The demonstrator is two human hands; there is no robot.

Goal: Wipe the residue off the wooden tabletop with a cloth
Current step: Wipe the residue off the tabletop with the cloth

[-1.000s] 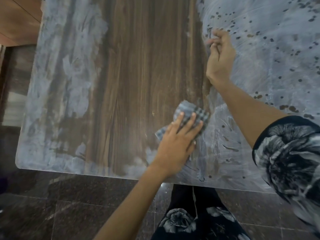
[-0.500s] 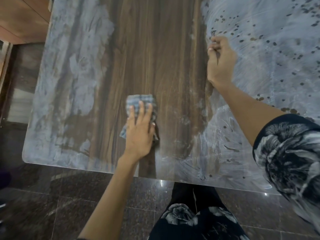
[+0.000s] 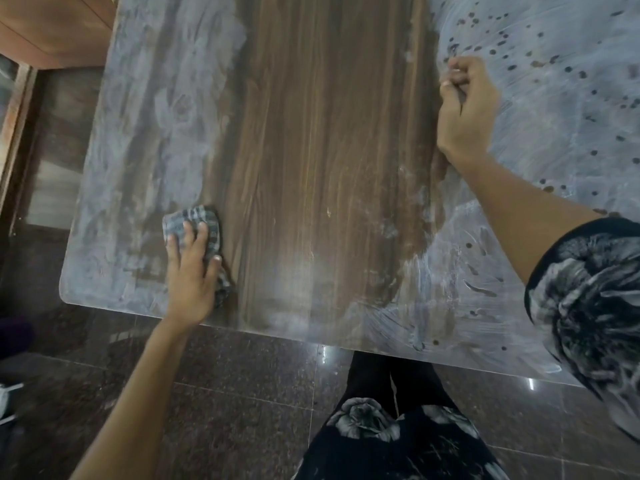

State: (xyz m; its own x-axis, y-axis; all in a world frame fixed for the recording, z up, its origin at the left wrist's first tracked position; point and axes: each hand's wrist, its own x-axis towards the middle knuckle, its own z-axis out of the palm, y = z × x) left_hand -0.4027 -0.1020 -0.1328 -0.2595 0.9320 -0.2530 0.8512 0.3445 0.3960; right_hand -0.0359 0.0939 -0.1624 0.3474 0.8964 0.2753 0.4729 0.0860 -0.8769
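One head-worn view looks steeply down, close above both hands: table (image 3: 329, 150) ahead of them, floor (image 3: 242, 393) behind the wrists.

Bare tabletop (image 3: 322, 150) lies open between left hand (image 3: 190, 278) and right hand (image 3: 465, 112).

Left hand (image 3: 190, 275) presses a checked cloth (image 3: 194, 225) flat on the table (image 3: 322, 150), fingers (image 3: 201, 237) straight, near the table's front-left corner. Right hand (image 3: 464, 109) rests curled, holding nothing visible, at the table's right side on whitish residue (image 3: 554, 98). Clean brown band runs down the table's middle. Dark tiled floor (image 3: 242, 393) below the table.
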